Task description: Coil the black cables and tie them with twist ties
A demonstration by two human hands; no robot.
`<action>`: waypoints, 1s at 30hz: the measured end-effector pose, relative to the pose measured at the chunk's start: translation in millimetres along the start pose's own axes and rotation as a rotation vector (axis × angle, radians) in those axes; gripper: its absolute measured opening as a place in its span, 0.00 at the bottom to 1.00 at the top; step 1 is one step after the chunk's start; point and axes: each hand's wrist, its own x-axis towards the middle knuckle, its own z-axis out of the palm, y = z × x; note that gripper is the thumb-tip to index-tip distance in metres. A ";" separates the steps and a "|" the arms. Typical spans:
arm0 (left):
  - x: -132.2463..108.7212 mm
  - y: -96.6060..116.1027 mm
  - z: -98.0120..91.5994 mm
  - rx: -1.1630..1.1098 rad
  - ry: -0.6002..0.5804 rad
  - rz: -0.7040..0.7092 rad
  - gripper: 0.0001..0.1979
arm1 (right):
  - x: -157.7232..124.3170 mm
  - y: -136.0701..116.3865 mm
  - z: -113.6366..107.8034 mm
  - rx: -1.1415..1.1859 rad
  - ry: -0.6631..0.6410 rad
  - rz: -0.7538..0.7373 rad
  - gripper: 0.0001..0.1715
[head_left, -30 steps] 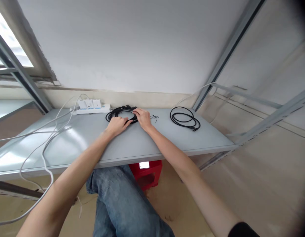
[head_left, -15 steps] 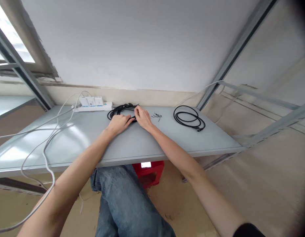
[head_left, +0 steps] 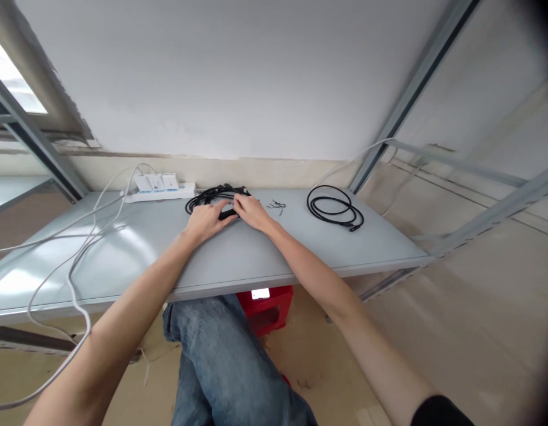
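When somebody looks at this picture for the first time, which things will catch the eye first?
At the centre of the grey shelf, the left hand and the right hand meet on a black cable coil. A second black coil lies alone to their right, and a white power strip with loose white cords sits at the back left.

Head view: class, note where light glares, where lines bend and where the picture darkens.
In the head view, the window blows out white, its light glaring on the table at left; the wide lens tilts the metal post; the right edge falls to black.
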 end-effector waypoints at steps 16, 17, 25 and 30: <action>3.1 0.2 4.9 -0.013 0.060 -0.039 0.19 | -1.6 -8.0 -6.6 0.015 0.059 -0.012 0.14; 2.8 0.1 4.6 -0.015 0.064 -0.036 0.19 | -1.4 -7.7 -6.6 0.018 0.063 -0.013 0.12; 2.5 -3.6 4.1 0.000 0.045 0.037 0.20 | 0.4 -0.4 -5.0 0.099 0.052 -0.016 0.15; 3.1 -11.5 1.3 -0.062 0.069 0.088 0.23 | 3.5 6.7 -13.5 0.245 -0.069 -0.053 0.16</action>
